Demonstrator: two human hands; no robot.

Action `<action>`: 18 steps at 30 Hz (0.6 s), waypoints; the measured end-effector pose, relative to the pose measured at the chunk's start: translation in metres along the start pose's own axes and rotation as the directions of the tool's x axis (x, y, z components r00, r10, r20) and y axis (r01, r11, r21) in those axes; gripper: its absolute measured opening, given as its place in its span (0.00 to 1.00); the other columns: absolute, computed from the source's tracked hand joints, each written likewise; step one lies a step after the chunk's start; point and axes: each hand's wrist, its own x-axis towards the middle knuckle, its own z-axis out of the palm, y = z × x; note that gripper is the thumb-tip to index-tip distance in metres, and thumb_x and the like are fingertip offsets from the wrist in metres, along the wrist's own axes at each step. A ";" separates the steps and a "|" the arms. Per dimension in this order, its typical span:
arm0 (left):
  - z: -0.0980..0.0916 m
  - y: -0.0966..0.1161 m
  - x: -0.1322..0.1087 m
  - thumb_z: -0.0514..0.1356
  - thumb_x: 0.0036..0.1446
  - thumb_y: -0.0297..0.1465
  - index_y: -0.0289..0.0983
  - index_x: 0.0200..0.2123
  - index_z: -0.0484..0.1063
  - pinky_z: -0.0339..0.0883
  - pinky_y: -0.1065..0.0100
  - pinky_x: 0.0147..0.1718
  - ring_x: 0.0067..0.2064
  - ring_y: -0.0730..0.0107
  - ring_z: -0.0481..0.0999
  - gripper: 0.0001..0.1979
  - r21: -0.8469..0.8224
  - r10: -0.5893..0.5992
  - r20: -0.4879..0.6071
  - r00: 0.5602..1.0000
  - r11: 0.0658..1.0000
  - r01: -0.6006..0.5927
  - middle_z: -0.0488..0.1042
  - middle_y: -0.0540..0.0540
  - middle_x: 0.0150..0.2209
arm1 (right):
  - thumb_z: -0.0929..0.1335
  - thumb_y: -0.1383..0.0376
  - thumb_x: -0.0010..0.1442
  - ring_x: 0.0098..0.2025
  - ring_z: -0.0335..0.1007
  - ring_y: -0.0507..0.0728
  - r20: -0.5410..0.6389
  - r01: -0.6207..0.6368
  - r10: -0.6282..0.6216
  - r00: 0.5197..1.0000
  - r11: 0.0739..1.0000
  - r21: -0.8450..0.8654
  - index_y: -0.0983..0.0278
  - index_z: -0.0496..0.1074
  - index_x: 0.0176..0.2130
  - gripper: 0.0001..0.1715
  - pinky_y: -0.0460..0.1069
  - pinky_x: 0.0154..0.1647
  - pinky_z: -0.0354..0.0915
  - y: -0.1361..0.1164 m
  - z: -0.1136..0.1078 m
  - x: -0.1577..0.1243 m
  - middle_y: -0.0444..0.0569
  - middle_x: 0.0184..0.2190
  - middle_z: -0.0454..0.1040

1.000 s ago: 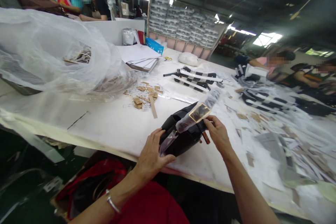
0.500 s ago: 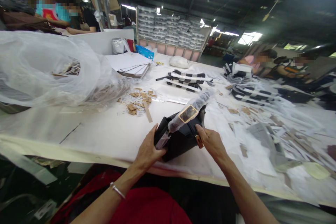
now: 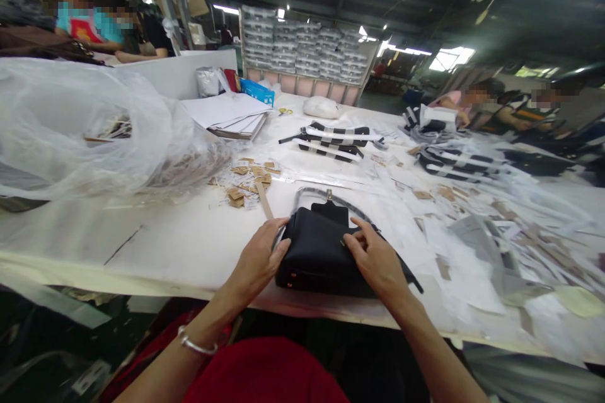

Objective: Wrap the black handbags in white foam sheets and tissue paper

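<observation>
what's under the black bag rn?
The black bag lies flat on the white table, with the left hand gripping its side and the right hand resting on top. Its strap arcs out behind. Anything beneath the bag is covered.

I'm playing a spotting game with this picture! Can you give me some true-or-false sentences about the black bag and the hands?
1. The left hand and the right hand both touch the black bag. True.
2. The black bag is held up in the air. False: it lies flat on the white table, near the front edge.
3. A silver bracelet sits on the left wrist. True.
4. The big clear plastic bag is to the right of the black bag. False: it is far to the left.
5. Black-and-white striped pieces lie farther back on the table. True.
</observation>
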 end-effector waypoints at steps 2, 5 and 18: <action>0.001 0.012 0.005 0.54 0.65 0.35 0.39 0.56 0.67 0.62 0.53 0.60 0.60 0.58 0.69 0.17 0.123 0.148 -0.008 0.989 0.982 -0.146 0.71 0.40 0.57 | 0.62 0.59 0.66 0.46 0.73 0.61 -0.005 0.134 -0.136 0.991 0.979 -0.153 0.61 0.73 0.52 0.19 0.55 0.47 0.63 0.002 0.011 -0.001 0.50 0.43 0.79; 0.013 0.026 0.015 0.57 0.65 0.36 0.39 0.56 0.68 0.61 0.52 0.61 0.62 0.56 0.68 0.18 0.254 0.270 0.175 0.947 0.917 -0.309 0.71 0.40 0.58 | 0.61 0.61 0.68 0.52 0.70 0.62 0.009 0.216 -0.221 0.975 0.945 -0.244 0.60 0.76 0.48 0.17 0.56 0.53 0.60 0.006 0.020 -0.004 0.50 0.48 0.78; 0.029 0.052 0.025 0.50 0.69 0.38 0.34 0.38 0.77 0.69 0.58 0.38 0.39 0.52 0.80 0.19 0.442 0.087 0.575 0.814 0.804 -0.398 0.80 0.37 0.37 | 0.64 0.54 0.66 0.49 0.73 0.63 0.366 0.216 -0.130 0.922 0.955 -0.204 0.57 0.80 0.39 0.17 0.61 0.58 0.54 0.015 0.000 0.009 0.48 0.42 0.81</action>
